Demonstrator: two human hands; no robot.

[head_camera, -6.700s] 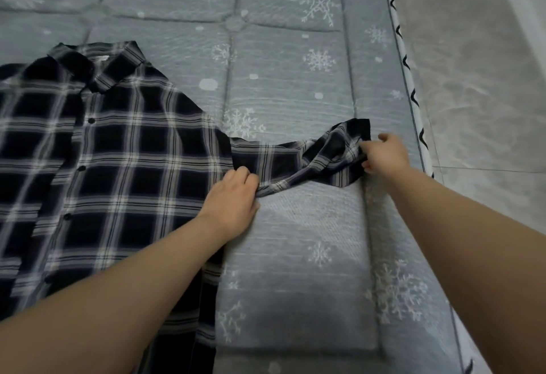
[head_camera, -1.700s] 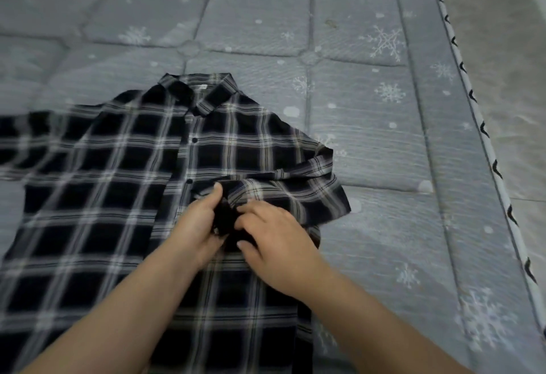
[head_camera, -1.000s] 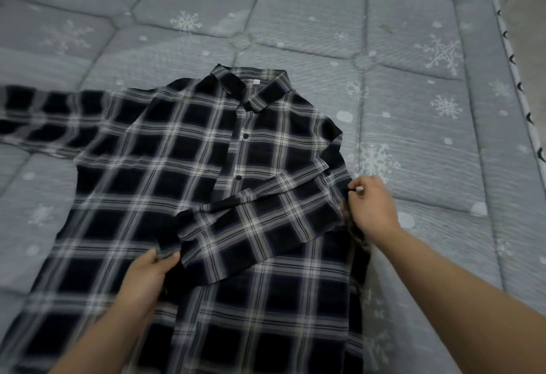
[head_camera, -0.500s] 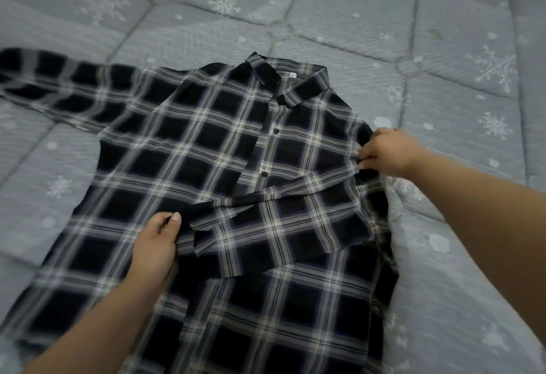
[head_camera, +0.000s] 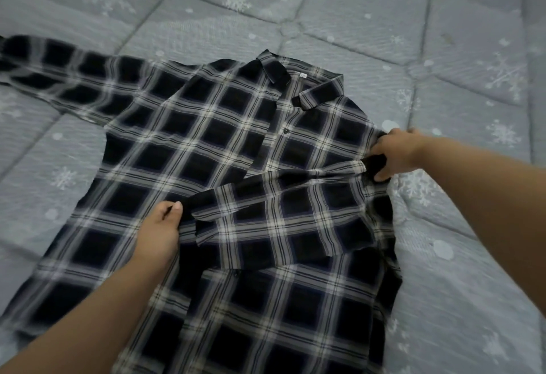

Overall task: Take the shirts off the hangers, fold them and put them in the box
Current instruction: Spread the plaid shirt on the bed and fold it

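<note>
Head view: one sleeve folded in, shirt flat on the mattress

Head camera looked down on a dark plaid shirt point(head_camera: 224, 149) spread front-up, collar away from the person, on a grey quilted mattress point(head_camera: 443, 48) printed with snowflakes. One sleeve point(head_camera: 283, 214) lay folded across the chest. The left hand point(head_camera: 161, 231) had its grip closed on the cuff end, apparently to keep the sleeve straight. The right hand point(head_camera: 396, 152) had its grip closed on the shoulder edge, likely setting the crease there. The other sleeve point(head_camera: 59, 78) lay stretched out, not yet folded. No hanger or box was in view; nothing of the room showed beyond the mattress.
</note>
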